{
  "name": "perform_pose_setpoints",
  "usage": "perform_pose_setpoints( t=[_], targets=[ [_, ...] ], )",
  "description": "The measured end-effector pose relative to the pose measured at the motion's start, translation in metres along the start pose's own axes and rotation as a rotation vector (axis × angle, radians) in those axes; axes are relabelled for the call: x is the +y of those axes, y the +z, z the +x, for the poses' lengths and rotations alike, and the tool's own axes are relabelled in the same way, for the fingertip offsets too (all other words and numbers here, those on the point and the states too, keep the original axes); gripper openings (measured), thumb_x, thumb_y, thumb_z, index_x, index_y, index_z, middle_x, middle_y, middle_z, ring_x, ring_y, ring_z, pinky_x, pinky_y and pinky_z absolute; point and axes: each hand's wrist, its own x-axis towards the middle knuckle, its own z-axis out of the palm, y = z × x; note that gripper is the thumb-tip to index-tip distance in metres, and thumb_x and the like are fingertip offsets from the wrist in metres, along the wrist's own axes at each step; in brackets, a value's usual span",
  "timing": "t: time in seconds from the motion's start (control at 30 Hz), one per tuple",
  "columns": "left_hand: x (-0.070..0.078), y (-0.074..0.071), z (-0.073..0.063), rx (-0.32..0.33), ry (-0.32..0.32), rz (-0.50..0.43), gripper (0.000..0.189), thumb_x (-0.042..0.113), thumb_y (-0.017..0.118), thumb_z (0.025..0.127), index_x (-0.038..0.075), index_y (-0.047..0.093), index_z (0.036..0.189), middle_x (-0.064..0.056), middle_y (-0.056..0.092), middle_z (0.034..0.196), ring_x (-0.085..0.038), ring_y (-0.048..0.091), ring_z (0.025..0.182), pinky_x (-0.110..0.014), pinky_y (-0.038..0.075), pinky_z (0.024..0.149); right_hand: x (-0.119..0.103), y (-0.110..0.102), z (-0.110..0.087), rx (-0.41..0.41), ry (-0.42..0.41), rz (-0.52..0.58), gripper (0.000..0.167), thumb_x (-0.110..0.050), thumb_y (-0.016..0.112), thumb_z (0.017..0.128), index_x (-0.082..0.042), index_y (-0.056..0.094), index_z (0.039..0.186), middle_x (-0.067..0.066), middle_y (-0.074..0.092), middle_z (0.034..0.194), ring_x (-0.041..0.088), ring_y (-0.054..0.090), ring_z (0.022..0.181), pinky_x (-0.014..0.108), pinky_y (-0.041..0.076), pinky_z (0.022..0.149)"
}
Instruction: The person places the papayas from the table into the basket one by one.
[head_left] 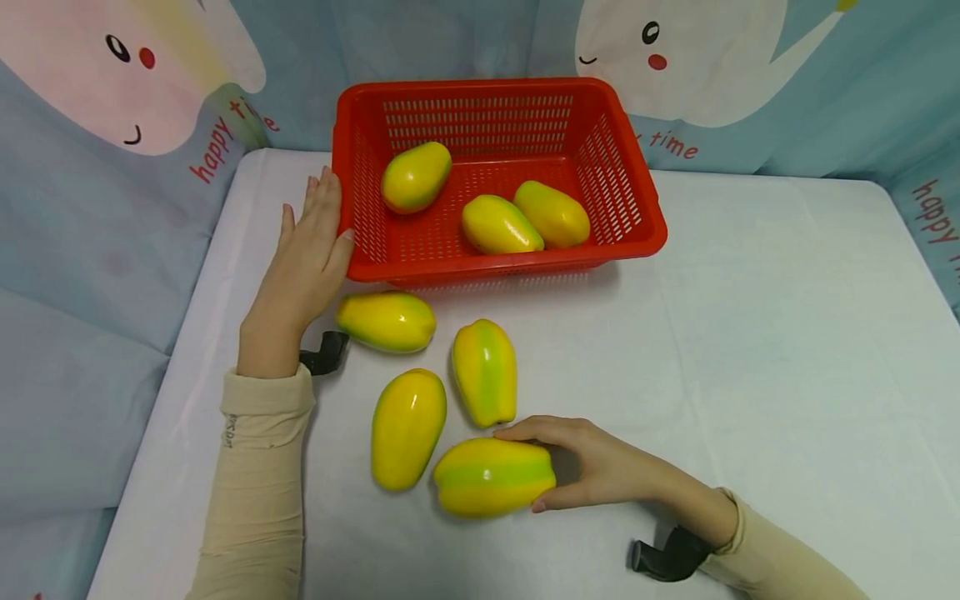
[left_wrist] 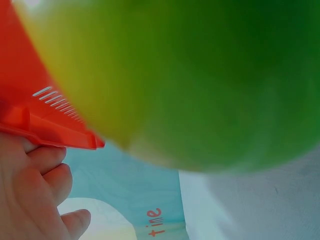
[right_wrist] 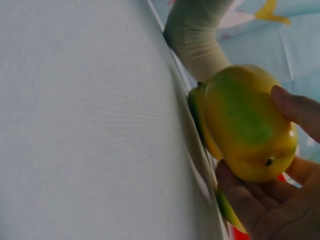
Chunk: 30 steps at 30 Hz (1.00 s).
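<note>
My right hand (head_left: 600, 462) grips the right end of a yellow-green papaya (head_left: 491, 477) lying nearest me on the white table. In the right wrist view, thumb and fingers sit on opposite sides of that papaya (right_wrist: 245, 125). My left hand (head_left: 303, 254) rests with extended fingers against the left side of a red plastic basket (head_left: 495, 264). Inside the basket lie three papayas. Three more lie on the table: one below the basket's left corner (head_left: 386, 322), one in the middle (head_left: 484, 372), one at the left (head_left: 408, 429). A blurred papaya (left_wrist: 200, 75) fills much of the left wrist view.
A white cloth (head_left: 787, 350) covers the table. Behind it and to its left hangs a blue curtain (head_left: 450, 37) with cartoon prints. A black wrist device (head_left: 326, 353) shows beside the left wrist, another (head_left: 671, 557) beneath the right wrist.
</note>
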Motion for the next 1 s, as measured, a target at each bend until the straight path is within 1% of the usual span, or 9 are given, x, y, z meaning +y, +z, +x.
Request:
perform_pose_setpoints(
  t=[0.2, 0.27, 0.4, 0.5, 0.63, 0.8, 1.0],
  targets=[
    [0.0, 0.0, 0.001, 0.004, 0.003, -0.001, 0.061, 0.024, 0.027, 0.1, 0.006, 0.0, 0.151, -0.004, 0.0, 0.157, -0.019, -0.003, 0.144, -0.047, -0.008, 0.112, -0.002, -0.002, -0.001, 0.016, -0.003, -0.004, 0.068, -0.019, 0.076, 0.08, -0.009, 0.045, 0.139, 0.002, 0.051, 0.136, 0.017, 0.05, 0.121, 0.034, 0.038, 0.103],
    [0.0, 0.0, 0.0, 0.004, 0.003, -0.001, 0.061, 0.024, 0.027, 0.1, 0.006, 0.0, 0.151, -0.003, -0.001, 0.157, -0.019, -0.003, 0.144, -0.047, -0.008, 0.112, -0.003, -0.003, -0.001, 0.02, 0.016, 0.015, 0.068, -0.018, 0.077, 0.079, -0.012, 0.045, 0.139, 0.0, 0.051, 0.136, 0.016, 0.049, 0.121, 0.033, 0.038, 0.103],
    [0.0, 0.0, -0.001, 0.006, 0.004, -0.005, 0.061, 0.025, 0.027, 0.1, 0.006, 0.0, 0.151, -0.003, -0.001, 0.157, -0.017, -0.004, 0.143, -0.046, -0.008, 0.113, -0.004, -0.003, -0.002, 0.026, 0.025, 0.034, 0.069, -0.014, 0.078, 0.078, -0.013, 0.046, 0.139, 0.0, 0.051, 0.136, 0.015, 0.05, 0.12, 0.033, 0.039, 0.102],
    [0.0, 0.0, -0.001, 0.007, 0.005, -0.01, 0.061, 0.026, 0.027, 0.1, 0.006, 0.001, 0.151, -0.003, -0.001, 0.157, -0.016, -0.005, 0.143, -0.046, -0.008, 0.113, -0.004, -0.004, -0.002, 0.033, -0.001, 0.024, 0.069, -0.013, 0.077, 0.078, -0.01, 0.045, 0.139, 0.003, 0.051, 0.135, 0.017, 0.051, 0.118, 0.033, 0.041, 0.1],
    [0.0, 0.0, 0.0, 0.006, 0.01, -0.015, 0.061, 0.026, 0.027, 0.1, 0.006, 0.0, 0.151, -0.004, 0.0, 0.157, -0.015, -0.005, 0.143, -0.047, -0.008, 0.112, -0.005, -0.006, -0.004, 0.047, -0.006, 0.028, 0.069, -0.012, 0.077, 0.078, -0.011, 0.045, 0.139, 0.003, 0.052, 0.135, 0.016, 0.052, 0.116, 0.032, 0.043, 0.098],
    [0.0, 0.0, -0.001, 0.005, 0.007, -0.013, 0.061, 0.026, 0.027, 0.101, 0.007, -0.001, 0.151, -0.004, -0.001, 0.157, -0.016, -0.005, 0.143, -0.046, -0.008, 0.113, -0.008, -0.011, -0.005, 0.071, -0.02, 0.011, 0.07, -0.01, 0.078, 0.077, -0.011, 0.045, 0.139, 0.002, 0.053, 0.132, 0.016, 0.053, 0.113, 0.032, 0.045, 0.094],
    [0.0, 0.0, -0.001, -0.005, -0.003, -0.009, 0.061, 0.026, 0.026, 0.101, 0.007, -0.002, 0.151, -0.002, -0.002, 0.157, -0.016, -0.006, 0.143, -0.046, -0.008, 0.112, -0.013, -0.021, -0.006, 0.11, -0.007, -0.037, 0.07, -0.013, 0.079, 0.077, -0.013, 0.046, 0.138, 0.0, 0.054, 0.131, 0.014, 0.054, 0.109, 0.032, 0.049, 0.087]
  ],
)
